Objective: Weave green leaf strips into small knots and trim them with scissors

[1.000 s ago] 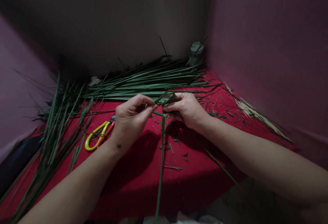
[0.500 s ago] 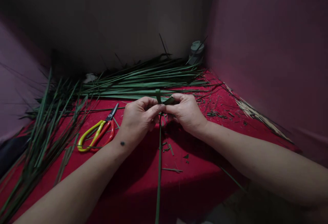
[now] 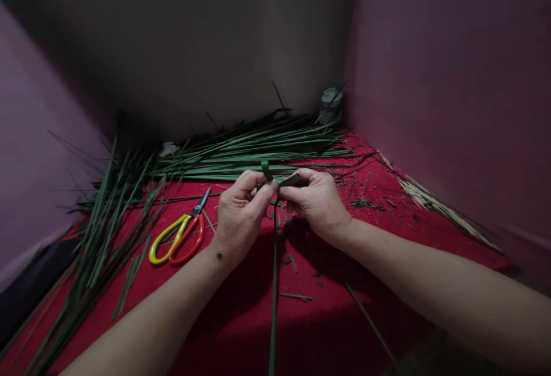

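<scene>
Far left of the scissors [image 3: 176, 241], long green leaves [image 3: 92, 249] lie in a loose, spreading heap; strewn lengthwise, they appear to be kept straight and within reach. The scissors lie flat on the red-covered desk [image 3: 193, 313], yellow and red handles nearer the person and blades pointing away, an arrangement that would suit pick-up. Beyond the scissors and extending right, a leaf pile [image 3: 253, 149] lies mostly crosswise, presumably to leave the near side free for handwork. Just right of the scissors, the left hand [image 3: 241, 218] is nearly closed, thumb and fingers pinching a green leaf strip [image 3: 274, 284] below a short upright loop. The strip's long tail hangs between the hands, right of the scissors, probably because only its upper part is being gripped. Farther right, the right hand [image 3: 322, 206] is likewise nearly closed, its thumb and fingers pinching a folded green section; whether this belongs to the same strip cannot be told. The close fingertips seemingly steady the folds. Right of and beyond the scissors stands a white container [image 3: 330, 106]; farther right are leaf scraps [image 3: 365, 202], then pale sticks [image 3: 439, 206] lying roughly parallel.
</scene>
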Demonstrator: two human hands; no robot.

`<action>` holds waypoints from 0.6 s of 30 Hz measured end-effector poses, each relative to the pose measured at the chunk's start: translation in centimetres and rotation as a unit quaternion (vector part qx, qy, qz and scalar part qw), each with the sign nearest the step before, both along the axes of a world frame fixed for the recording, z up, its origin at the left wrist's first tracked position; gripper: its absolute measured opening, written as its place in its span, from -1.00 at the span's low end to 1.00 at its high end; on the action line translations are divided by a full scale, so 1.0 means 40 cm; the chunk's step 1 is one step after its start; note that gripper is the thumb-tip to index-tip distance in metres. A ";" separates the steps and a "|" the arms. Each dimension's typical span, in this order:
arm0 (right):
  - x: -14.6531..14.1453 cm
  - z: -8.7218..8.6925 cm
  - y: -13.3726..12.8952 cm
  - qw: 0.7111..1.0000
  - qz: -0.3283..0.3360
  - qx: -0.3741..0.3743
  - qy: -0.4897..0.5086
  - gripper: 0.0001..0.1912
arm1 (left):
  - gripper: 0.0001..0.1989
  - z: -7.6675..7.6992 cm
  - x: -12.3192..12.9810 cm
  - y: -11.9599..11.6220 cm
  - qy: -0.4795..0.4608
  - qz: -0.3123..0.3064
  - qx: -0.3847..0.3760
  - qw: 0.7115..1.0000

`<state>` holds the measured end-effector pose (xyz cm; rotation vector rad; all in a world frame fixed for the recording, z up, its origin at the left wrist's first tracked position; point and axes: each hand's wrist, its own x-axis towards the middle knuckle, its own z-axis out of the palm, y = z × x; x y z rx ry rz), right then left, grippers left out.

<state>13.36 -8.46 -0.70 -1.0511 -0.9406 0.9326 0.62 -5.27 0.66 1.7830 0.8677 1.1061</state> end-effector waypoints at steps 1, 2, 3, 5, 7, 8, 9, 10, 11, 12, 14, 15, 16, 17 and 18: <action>-0.001 0.002 -0.001 1.000 -0.002 -0.004 -0.001 -0.93 | -0.81 0.002 -0.002 0.002 -0.003 0.002 -0.001 1.000; -0.002 0.003 -0.002 1.000 -0.004 -0.007 -0.003 -0.94 | -0.80 0.005 -0.004 0.005 -0.009 0.002 -0.004 1.000; -0.003 0.004 -0.003 1.000 -0.006 -0.008 -0.004 -0.95 | -0.79 0.007 -0.005 0.006 -0.012 -0.001 -0.008 1.000; -0.003 0.004 -0.003 1.000 -0.008 -0.005 -0.007 -0.96 | -0.79 0.010 -0.005 0.007 -0.021 -0.016 -0.019 0.999; -0.002 0.002 -0.001 1.000 -0.009 0.000 -0.012 -0.96 | -0.81 0.012 -0.002 0.005 -0.031 -0.046 -0.045 0.997; -0.001 0.001 0.000 1.000 -0.011 0.002 -0.017 -0.95 | -0.82 0.012 -0.001 0.004 -0.037 -0.062 -0.064 0.995; 0.000 -0.001 0.001 1.000 -0.013 0.002 -0.024 -0.94 | -0.82 0.013 0.001 0.002 -0.041 -0.079 -0.086 0.992; 0.002 -0.001 0.001 0.999 -0.017 0.003 -0.036 -0.93 | -0.82 0.014 0.001 0.001 -0.042 -0.099 -0.112 0.988; 0.004 -0.002 0.002 0.998 -0.024 0.007 -0.053 -0.93 | -0.82 0.016 0.002 0.001 -0.039 -0.116 -0.139 0.983; 0.006 -0.002 0.002 0.997 -0.032 0.014 -0.074 -0.93 | -0.82 0.017 0.001 0.002 -0.037 -0.130 -0.165 0.977; 0.009 -0.002 0.000 0.991 -0.049 0.034 -0.124 -0.94 | -0.80 0.020 -0.002 0.007 -0.049 -0.142 -0.216 0.965; 0.009 -0.003 -0.001 0.986 -0.058 0.045 -0.149 -0.94 | -0.79 0.021 -0.004 0.011 -0.063 -0.145 -0.240 0.958; 0.010 -0.003 -0.002 0.981 -0.067 0.054 -0.172 -0.94 | -0.78 0.022 -0.006 0.016 -0.080 -0.147 -0.265 0.950; 0.010 -0.004 -0.003 0.977 -0.076 0.061 -0.191 -0.93 | -0.78 0.022 -0.008 0.022 -0.094 -0.153 -0.290 0.940; 0.009 -0.005 -0.004 0.972 -0.083 0.068 -0.209 -0.93 | -0.77 0.023 -0.010 0.028 -0.104 -0.164 -0.315 0.929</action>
